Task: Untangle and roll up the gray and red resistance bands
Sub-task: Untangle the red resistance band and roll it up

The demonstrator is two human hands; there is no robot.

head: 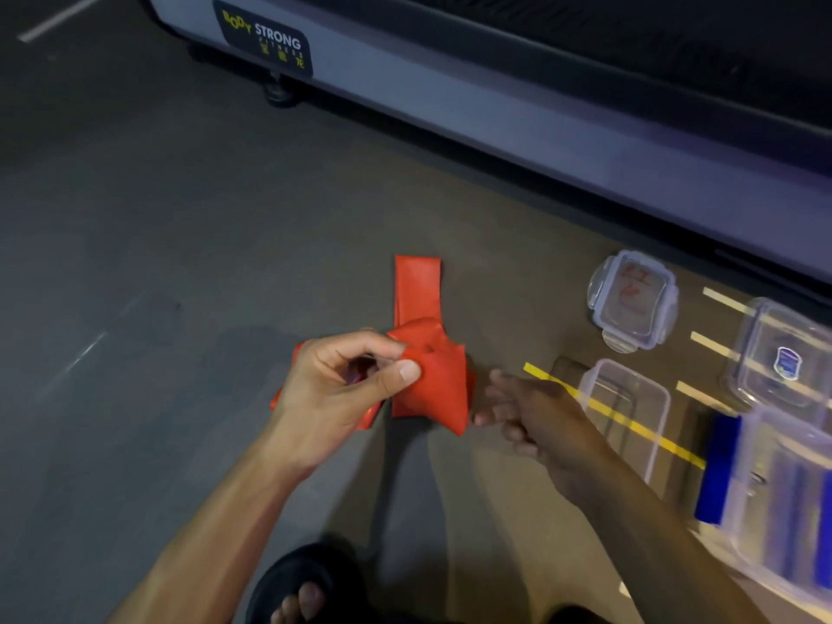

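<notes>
1. Head view: the left hand (342, 389) pinches the bunched red resistance band (427, 376) between thumb and forefinger, above the middle of the floor (180, 240), with 1 flat loop end lying away from the person.
2. The right hand (526, 416) is blurred just beside the band's right edge, fingers loosely extended and holding nothing; whether it touches the band I cannot tell.
3. No gray band shows here.
4. The band looks thin, light and limp, likely stretchy and a little tacky, so folds may cling. I would take the free flat end with the right hand and draw it out while the left keeps the knot.
5. Toward the floor's right edge lie a clear lid (632, 301), an open clear box (626, 407), and more clear containers (785, 353), 1 beside a blue item (718, 470).
6. A treadmill base (495, 114) runs along the far edge, well apart. A sandalled foot (297, 592) sits at the near edge. Nothing blocks the band; the boxes crowd the right arm's side.
</notes>
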